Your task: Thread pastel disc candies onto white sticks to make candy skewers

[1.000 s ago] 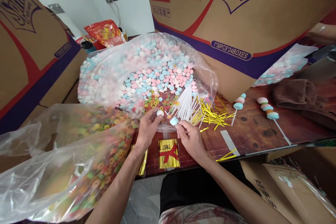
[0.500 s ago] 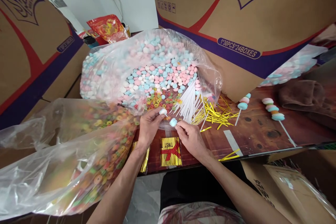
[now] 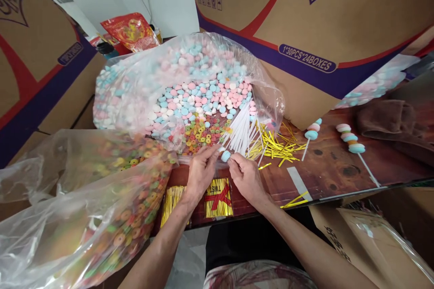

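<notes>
In front of me my two hands nearly meet above the table edge. My right hand (image 3: 247, 177) pinches close behind a blue marshmallow-like candy (image 3: 225, 156); the stick it sits on is mostly hidden by the fingers. My left hand (image 3: 203, 169) is closed in a pinch on a white candy (image 3: 221, 149) at the other side of the blue one, partly covered by the fingertips. Just beyond lie loose ring-shaped gummies (image 3: 200, 134), white sticks (image 3: 242, 133) and a large clear bag of pink, blue and white candies (image 3: 200, 92).
Gold twist ties (image 3: 280, 146) lie right of the sticks, and a bundled pack (image 3: 219, 198) rests below my hands. Two candy skewers, one shorter (image 3: 311, 134) and one longer (image 3: 351, 137), are at right. Cardboard boxes (image 3: 305, 31) and a gummy-ring bag (image 3: 129, 216) flank the space.
My left hand has moved right, bringing the white candy up against the blue one at my right hand. The view has shifted slightly.
</notes>
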`<state>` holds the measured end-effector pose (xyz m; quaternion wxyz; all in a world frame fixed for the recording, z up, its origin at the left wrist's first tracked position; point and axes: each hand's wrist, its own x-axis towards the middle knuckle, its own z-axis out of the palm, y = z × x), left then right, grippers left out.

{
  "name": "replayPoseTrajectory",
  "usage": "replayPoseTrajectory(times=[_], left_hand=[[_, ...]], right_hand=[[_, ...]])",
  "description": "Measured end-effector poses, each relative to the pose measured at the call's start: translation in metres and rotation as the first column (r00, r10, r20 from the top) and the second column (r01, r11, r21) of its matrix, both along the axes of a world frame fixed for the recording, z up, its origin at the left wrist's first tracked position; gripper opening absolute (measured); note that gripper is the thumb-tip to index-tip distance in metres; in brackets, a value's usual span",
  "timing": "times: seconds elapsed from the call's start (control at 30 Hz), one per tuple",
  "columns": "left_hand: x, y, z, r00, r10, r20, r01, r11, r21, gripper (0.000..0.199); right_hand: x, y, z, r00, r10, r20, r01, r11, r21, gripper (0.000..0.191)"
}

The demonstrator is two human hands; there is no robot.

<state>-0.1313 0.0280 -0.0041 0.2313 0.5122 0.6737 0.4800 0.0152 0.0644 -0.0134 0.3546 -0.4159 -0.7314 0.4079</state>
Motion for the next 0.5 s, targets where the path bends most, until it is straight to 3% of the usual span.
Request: replayPoseTrajectory(times=[0.2,0.3,0.4,0.5], left_hand=[[0.002,0.005,0.008,0.975,-0.153,0.163,0.162,0.986,-0.040,0.035],[-0.005,0.029,0.014,0.972,-0.117,0.202,0.128,0.991,-0.044,0.038],[-0.011,0.062,0.014,0.991,-0.045,-0.127,0.049,0.998,0.026,0.031],[-0.011,0.090,0.007,0.887,-0.169,-0.429,0.188,0.982,0.003,0.030]], right_hand=[[0.004,0.001,0.006,0.994,-0.073,-0.078,0.066,0.993,-0.095,0.032],[0.005,0.002,0.008,0.979,-0.141,-0.149,0.119,0.982,-0.146,0.034],[0.005,0.005,0.004,0.949,-0.230,-0.218,0.191,0.964,-0.183,0.034],[0.004,0.008,-0.001,0.931,-0.263,-0.251,0.222,0.958,-0.181,0.035]])
